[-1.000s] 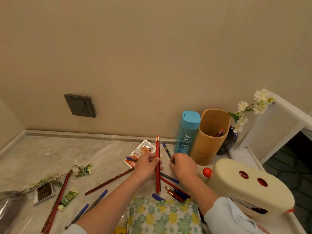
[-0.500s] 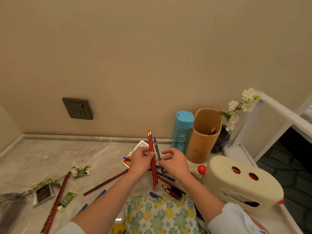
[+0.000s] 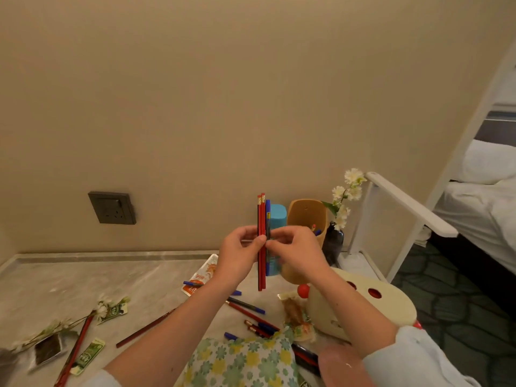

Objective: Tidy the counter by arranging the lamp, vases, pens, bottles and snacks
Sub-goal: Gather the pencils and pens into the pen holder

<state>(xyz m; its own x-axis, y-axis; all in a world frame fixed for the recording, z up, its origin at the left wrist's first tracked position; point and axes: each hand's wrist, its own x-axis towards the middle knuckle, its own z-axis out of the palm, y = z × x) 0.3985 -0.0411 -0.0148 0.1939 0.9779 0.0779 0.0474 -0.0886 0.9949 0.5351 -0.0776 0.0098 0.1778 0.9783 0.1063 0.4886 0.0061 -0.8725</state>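
My left hand (image 3: pixel 240 254) grips two red pencils (image 3: pixel 261 219) upright above the counter. My right hand (image 3: pixel 293 252) pinches a blue pen (image 3: pixel 268 216) pressed against them. Behind them stand a blue bottle (image 3: pixel 278 215) and a tan pen holder (image 3: pixel 307 219) with pens inside. A dark vase (image 3: pixel 332 244) with white flowers stands at the right. The cream lamp (image 3: pixel 363 308) lies on its side. More pens and pencils (image 3: pixel 251 311) lie scattered on the marble counter (image 3: pixel 83 280), with snack packets (image 3: pixel 199 277) among them.
A flower sprig (image 3: pixel 55 328), a red pencil and green sachets (image 3: pixel 88 356) lie at the left. A floral cloth (image 3: pixel 245 361) sits near the front edge. A wall socket (image 3: pixel 113 208) is on the wall. A white rail (image 3: pixel 405 205) and a bed are at the right.
Both hands rose off the counter with the red pencils; the right hand picked up a blue pen and brought it against them, now held upright.
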